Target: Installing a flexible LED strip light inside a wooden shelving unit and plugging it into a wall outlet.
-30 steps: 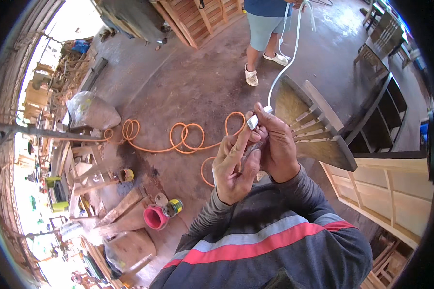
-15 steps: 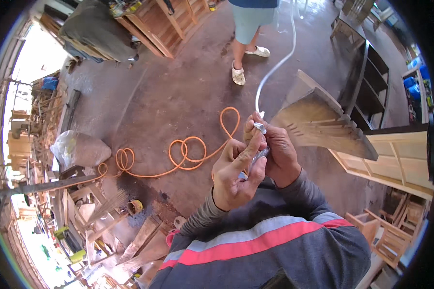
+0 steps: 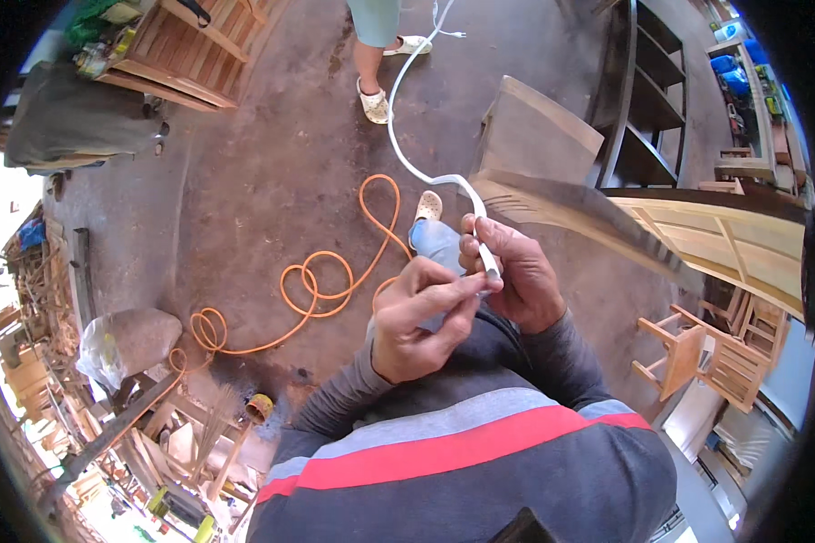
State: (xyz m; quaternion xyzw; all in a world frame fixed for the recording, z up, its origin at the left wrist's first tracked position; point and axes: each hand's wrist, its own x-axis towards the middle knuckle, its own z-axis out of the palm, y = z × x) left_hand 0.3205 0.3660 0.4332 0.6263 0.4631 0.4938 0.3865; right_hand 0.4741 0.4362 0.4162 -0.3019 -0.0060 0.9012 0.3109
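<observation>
A white cord runs down from the top of the view to my hands, held in front of my chest. My right hand is closed around it near its end, thumb on top, and the pale flattened tip sticks out below the fingers. My left hand is closed in a pinch right beside that tip, index finger and thumb drawn together. A small, pale, clear-looking bit shows between its fingertips, too small to name.
An orange hose lies in loops on the floor at left. Another person's shoe stands ahead. A wooden piece and a dark shelf unit are at right, with wooden chairs nearer. Scrap wood fills the lower left.
The view has swung, so the floor things sit further left. My right hand has tipped the cord's end downward, and my left hand has moved its pinch to it. The clear crinkled thing is mostly hidden now.
</observation>
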